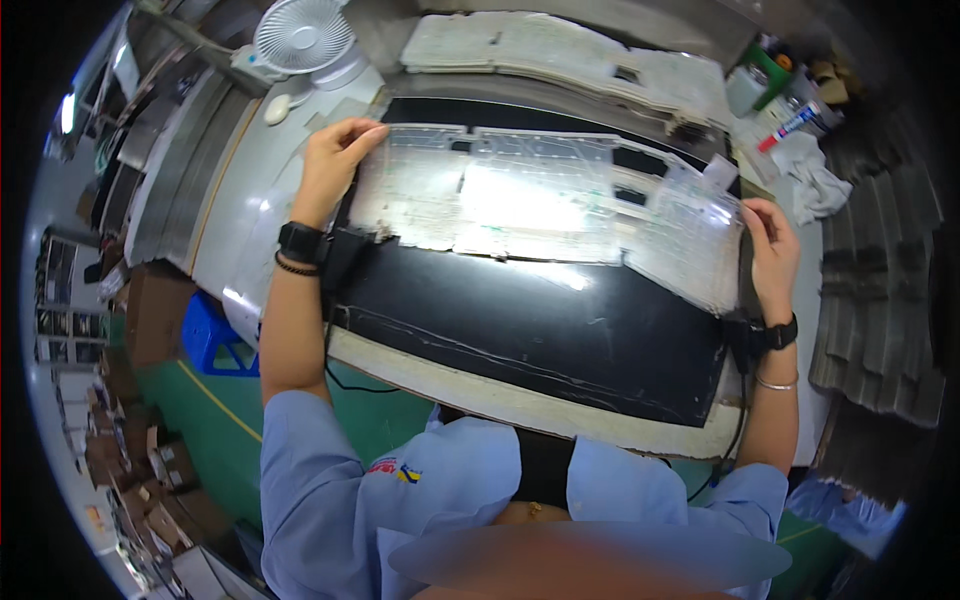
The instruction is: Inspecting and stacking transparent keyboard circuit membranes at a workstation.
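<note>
A wide, shiny see-through sheet [535, 190] with cut-out windows and fine printed lines lies over a black mat [520, 310]. Its surface throws back a bright glare in the middle. My left hand [335, 170] pinches the sheet's upper left corner between thumb and fingers. At the far right end, my right hand [772, 255] has its thumb and fingers closed on the sheet's edge. Whether one layer or a stack is held cannot be made out.
Behind the mat lies a stack of similar pale sheets [540, 45]. A white fan [305, 40] stands at the back left, near a white computer mouse [278, 108]. To the right are a red-and-blue marker [790, 128], a white cloth [808, 175] and layered grey sheets [875, 290].
</note>
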The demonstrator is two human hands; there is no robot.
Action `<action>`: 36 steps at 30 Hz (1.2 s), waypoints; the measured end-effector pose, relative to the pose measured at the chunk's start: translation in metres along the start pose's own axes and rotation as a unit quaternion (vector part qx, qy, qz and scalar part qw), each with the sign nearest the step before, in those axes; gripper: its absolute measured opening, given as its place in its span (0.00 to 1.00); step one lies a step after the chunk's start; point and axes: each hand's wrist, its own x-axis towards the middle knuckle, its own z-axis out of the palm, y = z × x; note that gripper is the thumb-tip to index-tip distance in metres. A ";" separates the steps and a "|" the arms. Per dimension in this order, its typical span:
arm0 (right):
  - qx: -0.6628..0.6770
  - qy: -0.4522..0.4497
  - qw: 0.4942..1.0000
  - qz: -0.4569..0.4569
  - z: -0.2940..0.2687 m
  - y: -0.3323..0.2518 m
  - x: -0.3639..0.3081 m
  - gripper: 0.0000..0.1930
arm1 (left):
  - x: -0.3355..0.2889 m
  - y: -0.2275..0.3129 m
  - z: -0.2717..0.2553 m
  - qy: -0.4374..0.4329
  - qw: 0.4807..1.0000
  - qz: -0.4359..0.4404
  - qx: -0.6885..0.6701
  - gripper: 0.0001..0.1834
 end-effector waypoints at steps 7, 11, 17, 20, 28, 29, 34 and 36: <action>0.023 0.044 0.998 0.045 -0.005 0.018 0.008 0.08 | -0.005 0.004 -0.004 -0.031 0.985 -0.057 -0.158 0.16; 0.069 0.082 0.991 0.078 -0.021 0.039 0.009 0.11 | -0.007 0.020 0.005 -0.094 0.982 -0.062 -0.153 0.20; 0.168 0.024 0.977 0.126 -0.039 0.041 0.013 0.13 | -0.013 0.039 0.006 -0.149 0.965 -0.076 -0.204 0.23; 0.011 -0.109 0.992 0.067 -0.063 0.056 0.013 0.12 | -0.009 0.025 0.002 -0.174 0.970 0.002 -0.168 0.20; 0.214 0.063 0.965 0.137 -0.090 0.077 0.018 0.11 | -0.011 0.032 0.005 -0.164 0.975 -0.065 -0.132 0.12; 0.213 0.062 0.966 0.137 -0.087 0.073 0.017 0.11 | -0.013 0.032 0.006 -0.163 0.975 -0.065 -0.133 0.12; 0.191 0.058 0.962 0.187 -0.079 0.079 0.016 0.13 | -0.017 0.030 0.016 -0.168 0.961 -0.085 -0.203 0.13; 0.197 0.061 0.961 0.182 -0.082 0.081 0.014 0.13 | -0.017 0.029 0.018 -0.168 0.962 -0.083 -0.200 0.13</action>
